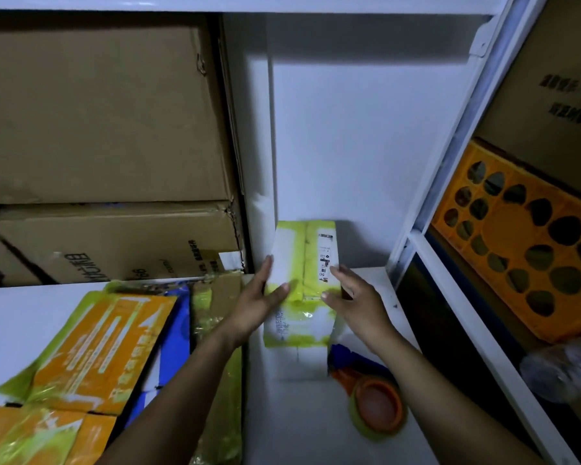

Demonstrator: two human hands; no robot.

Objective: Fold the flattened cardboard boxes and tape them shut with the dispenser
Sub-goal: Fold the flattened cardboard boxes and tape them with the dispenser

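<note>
Lime-green and white, the folded box (pixel 302 280) stands at the centre of the frame on the white tabletop (pixel 316 431), its top flaps meeting along a middle seam. The left hand (pixel 259 297) lies against its left side with straight fingers, the thumb resting on the top. The right hand (pixel 356 297) presses the right side in the same flat way, thumb on the top near a printed label (pixel 326 256). Neither hand curls round anything. Just below and right of the box, the orange and blue tape dispenser (pixel 373 397) lies on the tabletop under the right forearm. Flattened boxes (pixel 91 347) in orange and green are stacked at lower left. Brown cartons (pixel 98 112) fill the upper left, and an orange crate (pixel 517 246) sits at right.
</note>
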